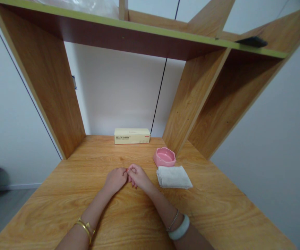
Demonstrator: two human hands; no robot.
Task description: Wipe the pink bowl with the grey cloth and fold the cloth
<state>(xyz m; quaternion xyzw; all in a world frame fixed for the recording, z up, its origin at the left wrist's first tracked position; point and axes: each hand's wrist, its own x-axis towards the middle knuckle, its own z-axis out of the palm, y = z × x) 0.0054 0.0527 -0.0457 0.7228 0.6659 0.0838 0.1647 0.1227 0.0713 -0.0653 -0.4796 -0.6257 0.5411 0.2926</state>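
Observation:
My left hand rests over the middle of the desk, closed in a fist with its knuckles up. Touching it at the fingertips is my right hand, its thumb and forefinger pinched together and the other fingers curled. A tiny reddish spot shows where the two hands meet; whether it is a nail or a small object I cannot make out. To the right of my right hand lies a folded white cloth. Just behind the cloth stands a pink ashtray with notches in its rim.
A long cream cling film box stands at the back of the wooden desk. Wooden side panels and an overhead shelf frame the desk. On the shelf are a clear plastic bag and a dark flat object.

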